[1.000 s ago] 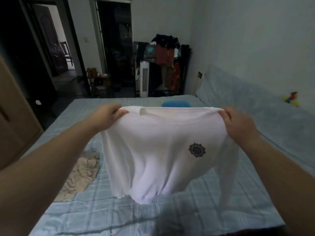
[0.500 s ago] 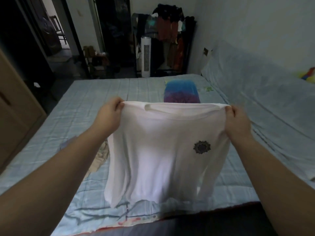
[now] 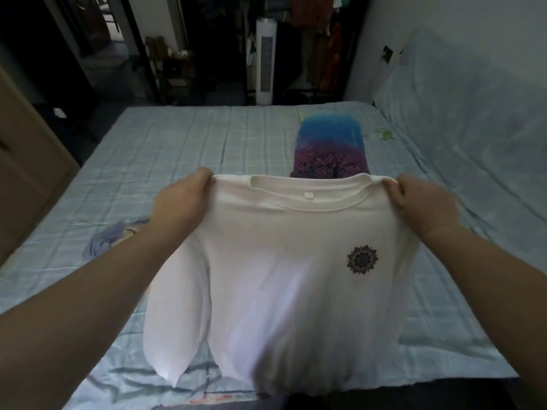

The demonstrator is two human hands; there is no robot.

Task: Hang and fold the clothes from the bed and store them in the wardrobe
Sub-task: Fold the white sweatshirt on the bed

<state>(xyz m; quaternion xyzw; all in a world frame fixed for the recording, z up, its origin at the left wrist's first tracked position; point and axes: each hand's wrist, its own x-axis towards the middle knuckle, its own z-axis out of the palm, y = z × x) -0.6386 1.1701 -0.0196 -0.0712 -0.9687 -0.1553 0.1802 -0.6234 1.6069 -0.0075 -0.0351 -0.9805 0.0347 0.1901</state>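
Note:
I hold a white T-shirt [image 3: 272, 276] spread out over the near part of the bed [image 3: 177, 149]. It bears a small dark flower print [image 3: 362, 259] on the chest. My left hand [image 3: 183, 199] grips its left shoulder and my right hand [image 3: 420, 202] grips its right shoulder. The collar faces away from me and the hem hangs down by the bed's near edge. A folded blue and purple garment [image 3: 330, 143] lies flat on the bed beyond the shirt. A crumpled pale garment [image 3: 100, 244] lies at the left, partly hidden by my left arm.
A wooden wardrobe [image 3: 26, 149] stands at the left of the bed. Beyond the bed's far side stand a white tower fan [image 3: 265, 60] and a rack of hanging clothes [image 3: 319, 37]. A pale headboard cover [image 3: 461, 108] runs along the right.
My view has tilted down and closer to the bed. The shirt has come lower over the mattress, and the blue and purple garment shows more fully behind it.

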